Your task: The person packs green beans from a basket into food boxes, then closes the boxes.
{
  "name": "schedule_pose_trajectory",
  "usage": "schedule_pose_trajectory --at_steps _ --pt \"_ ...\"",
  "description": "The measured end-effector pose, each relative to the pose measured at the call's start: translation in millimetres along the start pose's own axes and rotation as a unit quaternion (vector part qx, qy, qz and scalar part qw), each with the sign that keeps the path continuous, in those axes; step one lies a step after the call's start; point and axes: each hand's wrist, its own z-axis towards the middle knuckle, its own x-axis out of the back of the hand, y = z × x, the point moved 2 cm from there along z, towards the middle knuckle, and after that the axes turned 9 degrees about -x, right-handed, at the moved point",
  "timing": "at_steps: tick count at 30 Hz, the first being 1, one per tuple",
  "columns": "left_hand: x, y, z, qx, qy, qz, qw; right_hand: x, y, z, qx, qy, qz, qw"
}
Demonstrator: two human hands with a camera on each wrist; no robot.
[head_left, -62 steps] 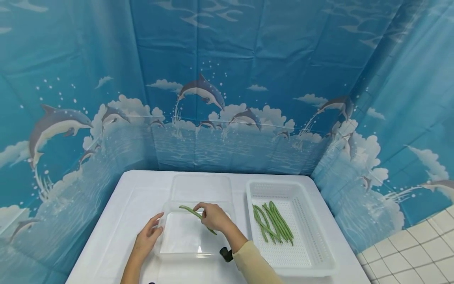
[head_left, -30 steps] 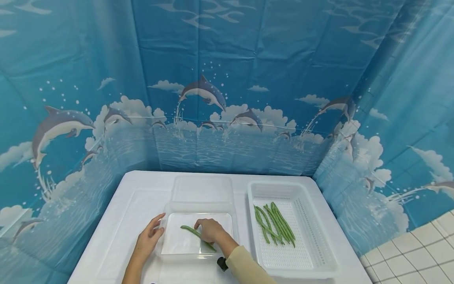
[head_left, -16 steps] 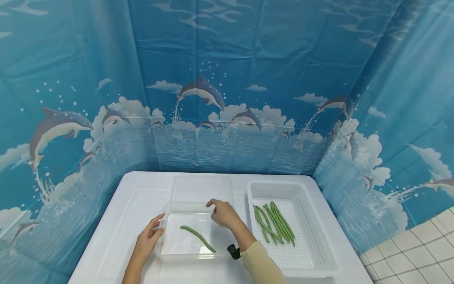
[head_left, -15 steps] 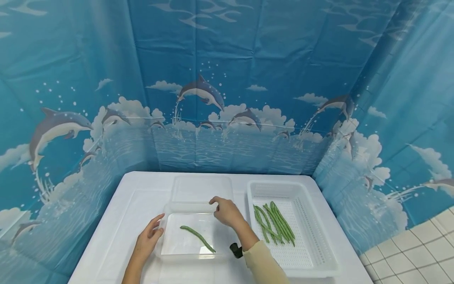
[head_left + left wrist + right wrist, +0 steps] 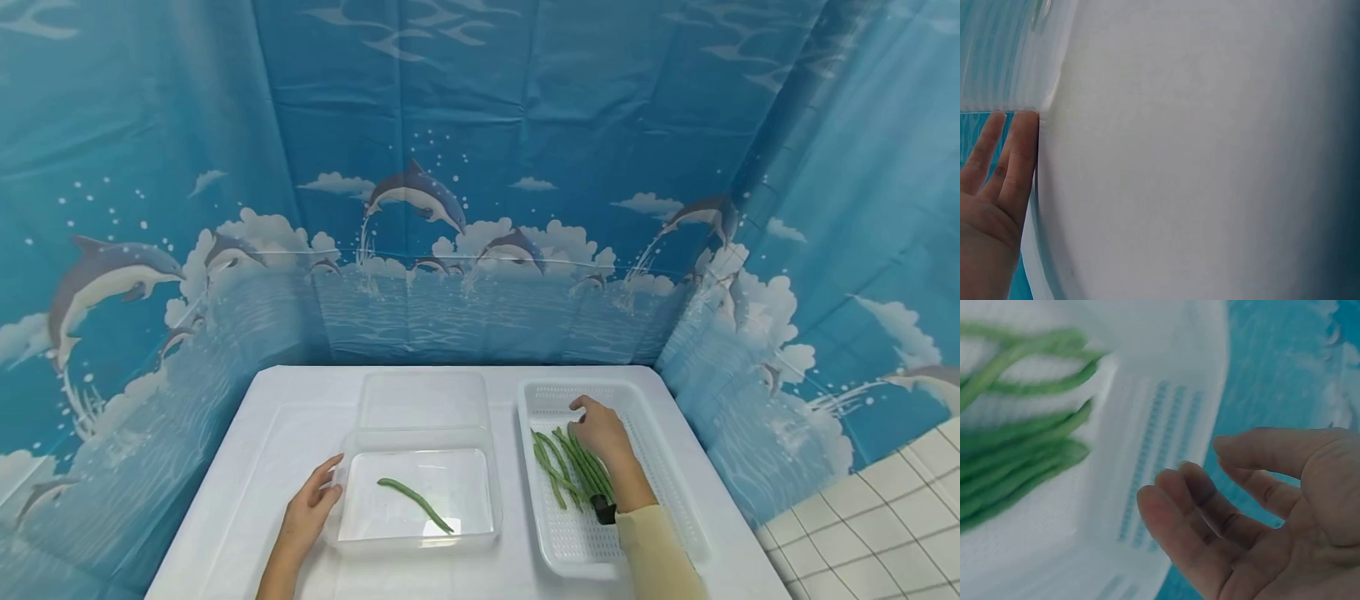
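Observation:
One green bean (image 5: 415, 504) lies aslant on the floor of a clear plastic container (image 5: 495, 500). My left hand (image 5: 306, 506) is at that container's left side; in the left wrist view its fingertips (image 5: 1025, 119) touch the edge of the clear wall. Several green beans (image 5: 558, 467) lie in a bunch in the white perforated basket (image 5: 693, 533) on the right. Over this bunch is my right hand (image 5: 602, 431), partly covering it. The right wrist view shows the fingers bent loosely, thumb apart, holding nothing, with the bean tips (image 5: 1079, 450) a short way off.
A flat translucent lid (image 5: 423, 398) lies behind the container on the white table (image 5: 247, 467). A small black device (image 5: 602, 510) sits at the right wrist. Blue dolphin-print curtains (image 5: 480, 308) enclose the table at the back and sides.
My right hand laid a green bean in the clear container, let go of it and moved right, over the basket. The left hand stayed by the container.

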Motion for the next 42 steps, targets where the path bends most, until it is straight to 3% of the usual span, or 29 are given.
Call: schedule_pose_trajectory --at_steps 7,15,27,36,42 --pt "6.0 -4.4 0.2 0.015 -0.003 0.001 0.9999 -2 49 13.3 -0.048 -0.058 -0.040 0.9964" --pt "3.2 -4.8 -1.2 0.012 -0.001 -0.006 0.9999 -28 79 14.0 -0.064 -0.111 -0.018 0.9916" --pt "-0.5 -1.8 -0.3 0.005 0.002 -0.002 1.0000 -28 88 17.6 -0.071 -0.046 -0.115 0.9898" --pt "-1.3 -3.0 1.9 0.002 0.003 0.004 1.0000 -33 96 21.3 -0.067 -0.045 -0.096 0.9922" --pt "-1.5 -3.4 2.1 0.003 0.007 0.002 1.0000 -31 93 19.0 -0.076 -0.059 -0.031 0.9949"
